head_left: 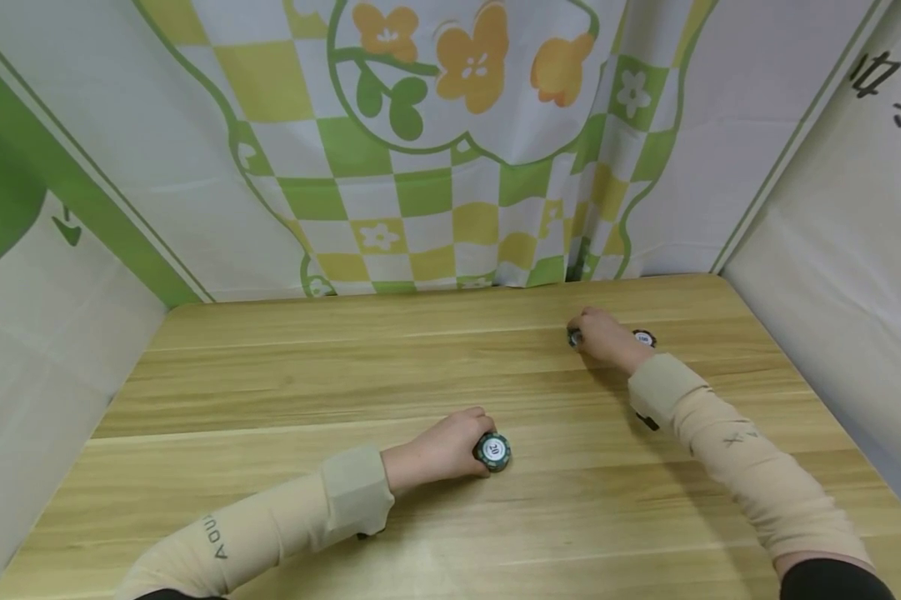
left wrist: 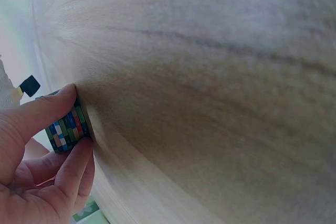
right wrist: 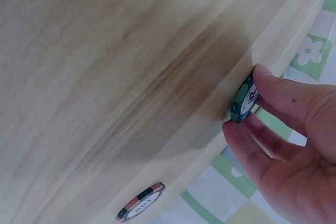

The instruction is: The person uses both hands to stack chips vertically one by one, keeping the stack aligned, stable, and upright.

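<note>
Near the middle of the table, my left hand (head_left: 450, 446) grips a stack of poker chips (head_left: 493, 451), the top one green and marked 20. In the left wrist view the stack (left wrist: 68, 129) shows several layered edges between thumb and fingers, close to the wood. Farther back and to the right, my right hand (head_left: 606, 337) pinches a single green poker chip (right wrist: 245, 98) at its edges, at or just above the tabletop. A dark and orange poker chip (right wrist: 140, 202), marked 100 in the head view, lies flat on the table beside the right wrist.
The wooden table (head_left: 270, 367) runs back to a hanging cloth (head_left: 450, 208) with checks and flowers. White cloth panels (head_left: 833, 275) stand along both sides. Each forearm wears a beige sleeve (head_left: 758, 467) with a wrist band.
</note>
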`<state>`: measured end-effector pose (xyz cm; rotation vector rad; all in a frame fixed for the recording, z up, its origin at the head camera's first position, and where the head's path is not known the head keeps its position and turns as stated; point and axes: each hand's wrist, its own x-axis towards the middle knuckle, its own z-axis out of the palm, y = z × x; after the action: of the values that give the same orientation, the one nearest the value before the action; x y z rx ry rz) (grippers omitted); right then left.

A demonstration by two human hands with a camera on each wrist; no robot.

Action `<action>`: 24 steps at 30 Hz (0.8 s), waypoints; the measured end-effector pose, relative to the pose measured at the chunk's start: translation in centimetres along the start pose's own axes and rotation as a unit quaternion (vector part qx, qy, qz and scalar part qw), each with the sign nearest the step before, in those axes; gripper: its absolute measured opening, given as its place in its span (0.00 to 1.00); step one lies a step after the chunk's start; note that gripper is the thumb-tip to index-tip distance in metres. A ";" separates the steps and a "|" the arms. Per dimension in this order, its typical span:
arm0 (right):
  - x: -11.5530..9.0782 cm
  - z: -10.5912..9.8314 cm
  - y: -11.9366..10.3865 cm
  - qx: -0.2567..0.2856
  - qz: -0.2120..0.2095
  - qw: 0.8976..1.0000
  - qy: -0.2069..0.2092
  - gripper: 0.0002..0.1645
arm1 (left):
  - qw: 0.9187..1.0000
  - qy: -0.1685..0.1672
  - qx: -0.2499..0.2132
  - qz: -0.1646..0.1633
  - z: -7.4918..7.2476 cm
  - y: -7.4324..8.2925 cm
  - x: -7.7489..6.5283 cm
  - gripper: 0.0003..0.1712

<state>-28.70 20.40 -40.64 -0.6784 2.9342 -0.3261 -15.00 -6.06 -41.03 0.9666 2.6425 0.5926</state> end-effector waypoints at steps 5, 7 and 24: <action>-0.5 -0.4 -0.4 0.004 0.010 1.000 0.000 0.19 | 1.000 0.003 0.001 0.003 0.0 0.0 0.0 0.21; -0.7 -0.5 -0.6 0.005 0.012 1.000 -0.001 0.18 | 1.000 0.004 0.001 0.005 0.0 -0.1 0.0 0.21; -1.0 -1.5 -1.4 0.059 0.001 0.996 -0.062 0.04 | 1.000 0.004 -0.004 0.006 -0.1 -0.1 0.0 0.21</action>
<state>-27.44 19.89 -38.76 -0.6542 2.7730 -0.4361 -15.02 -6.15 -41.01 0.9801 2.6410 0.6112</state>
